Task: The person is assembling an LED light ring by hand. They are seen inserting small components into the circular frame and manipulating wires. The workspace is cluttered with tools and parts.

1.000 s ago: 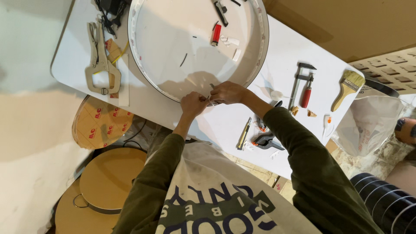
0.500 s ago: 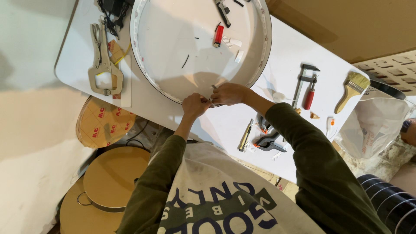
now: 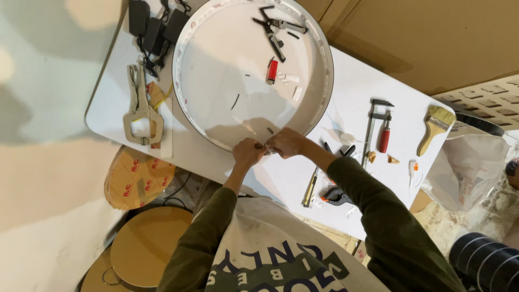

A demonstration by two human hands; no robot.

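White round tray [image 3: 216,70], smooth with a raised rim, sits toward the bench's [image 3: 351,86] far left corner. Left hand [image 3: 247,152] and right hand [image 3: 285,143] meet at its near rim, fingertips pinched together on something too small to make out. Red-handled bar clamp [image 3: 378,127] lies right.

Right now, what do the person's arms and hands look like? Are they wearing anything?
Both arms wear long, dark olive-green sleeves, pushed up a little so the wrists show. The left hand and right hand are bare: no gloves, and no rings or watch that I can make out. Over the chest hangs a pale apron with dark blue lettering.
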